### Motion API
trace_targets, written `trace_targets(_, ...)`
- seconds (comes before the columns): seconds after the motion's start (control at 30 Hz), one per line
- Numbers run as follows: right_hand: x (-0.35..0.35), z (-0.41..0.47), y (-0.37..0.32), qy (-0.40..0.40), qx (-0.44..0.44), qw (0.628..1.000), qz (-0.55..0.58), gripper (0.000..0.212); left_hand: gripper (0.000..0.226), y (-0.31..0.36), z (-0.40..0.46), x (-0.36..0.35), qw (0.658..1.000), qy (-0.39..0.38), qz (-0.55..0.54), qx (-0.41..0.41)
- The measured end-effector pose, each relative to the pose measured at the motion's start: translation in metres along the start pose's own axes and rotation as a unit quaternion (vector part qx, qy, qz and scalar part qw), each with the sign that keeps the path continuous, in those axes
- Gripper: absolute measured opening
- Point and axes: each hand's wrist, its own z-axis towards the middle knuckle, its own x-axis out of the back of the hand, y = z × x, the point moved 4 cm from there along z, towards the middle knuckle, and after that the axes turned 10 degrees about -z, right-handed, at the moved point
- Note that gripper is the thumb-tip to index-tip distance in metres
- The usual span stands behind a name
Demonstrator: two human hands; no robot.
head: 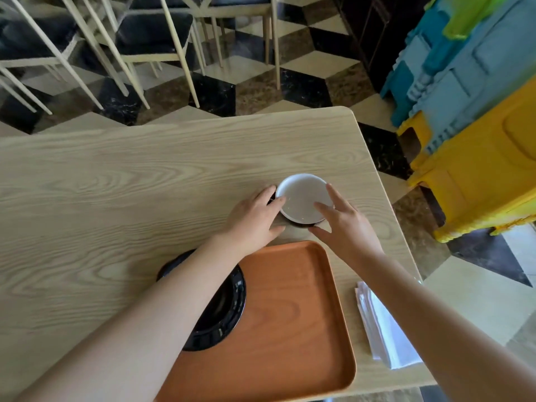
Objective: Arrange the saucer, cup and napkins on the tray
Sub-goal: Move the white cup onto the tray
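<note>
A round white ceramic saucer (303, 198) sits face up on the pale wood-grain tabletop (116, 181), just beyond the far edge of the orange-brown rectangular wooden tray (290, 314); something dark shows under its near rim, too hidden to identify. The left hand (252, 220) rests with spread fingers against the saucer's left rim, and the right hand (345, 224) lies open with fingertips on its right rim; neither is closed around it. The tray's long axis runs away from the person, angled slightly left, and its surface is bare. A round black recessed burner (229, 303) is partly under the tray's left edge. A stack of white folded paper napkins (383, 326) lies just right of the tray, near the tabletop's right edge. The tabletop's left half is open.
</note>
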Motion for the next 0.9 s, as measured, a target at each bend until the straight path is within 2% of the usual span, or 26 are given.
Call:
trace_targets(0.13, -0.003, -0.003, 0.002, 0.025, 0.03, 0.999, 0.005, 0.03, 0.045, -0.004, 0.007, 0.003, 0.998, 0.045, -0.051, -0.02)
trace_targets(0.43, 0.007, -0.014, 0.0, 0.068, 0.063, 0.995, 0.033, 0.033, 0.04, 0.0, -0.011, 0.01, 0.99, 0.099, -0.084, -0.053)
trace_targets(0.6, 0.026, -0.042, -0.008, 0.122, 0.088, 0.987, 0.052, 0.035, 0.041, 0.011, -0.053, 0.023, 0.976, 0.174, -0.115, -0.061)
trace_targets(0.9, 0.005, -0.088, -0.01, 0.061, 0.132, 0.987, 0.063, 0.033, 0.038, 0.021, -0.11, -0.018, 0.977, 0.167, -0.134, -0.02)
